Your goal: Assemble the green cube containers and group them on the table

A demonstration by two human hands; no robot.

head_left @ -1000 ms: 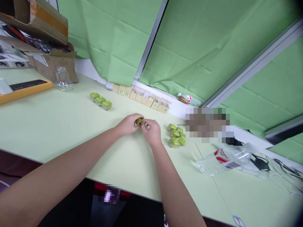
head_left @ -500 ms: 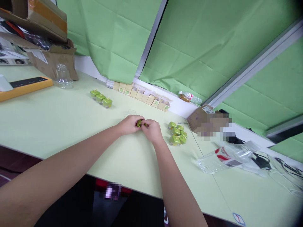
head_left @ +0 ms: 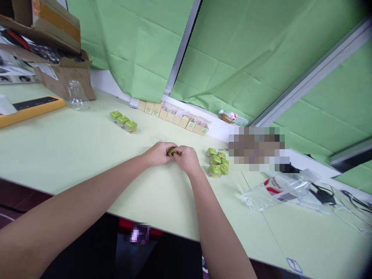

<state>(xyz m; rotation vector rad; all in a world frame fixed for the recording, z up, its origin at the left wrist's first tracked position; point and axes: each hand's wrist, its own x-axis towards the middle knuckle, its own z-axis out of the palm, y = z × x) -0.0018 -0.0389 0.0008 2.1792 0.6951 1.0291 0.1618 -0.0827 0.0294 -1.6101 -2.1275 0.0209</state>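
Grip of left hand (head_left: 159, 153) and right hand (head_left: 186, 158) — both clamped on one small green piece (head_left: 171, 152).

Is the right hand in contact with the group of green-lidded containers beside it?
Apart. The head view shows a strip of bare table between the right hand and the green-lidded containers.

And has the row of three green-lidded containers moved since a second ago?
No: the green-lidded containers keep their place against the row of cartons; only the view has shifted.
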